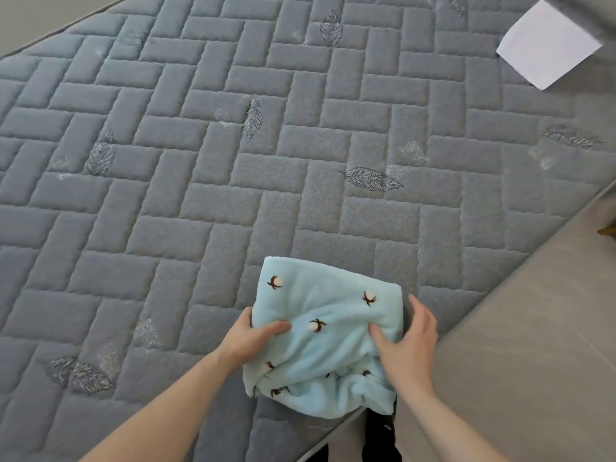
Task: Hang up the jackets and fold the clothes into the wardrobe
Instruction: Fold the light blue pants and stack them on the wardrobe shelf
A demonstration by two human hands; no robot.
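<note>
**Grey quilt, blue fleece, two hands at the edge**

Grey quilted mattress cover (pixel 206 168), stitched in a brick-like herringbone with dark embroidered leaves scattered over it, fills most of what we see; pale grey floor tiles (pixel 533 345) run along its right edge. Near the mattress's near edge lies the folded light blue fleece garment (pixel 320 331), printed with small brown-and-cream cotton bolls, its lower part bunched and slightly overhanging the edge. We see a white square sheet of paper (pixel 548 45) lying flat far off at the upper right corner of the bed, well apart from the garment. Our left hand (pixel 253 335) grips the garment's left side, thumb on top and fingers tucked beneath the fold. Our right hand (pixel 406 345) grips the right side, thumb pressing into the fleece and fingers curled round its edge.
</note>
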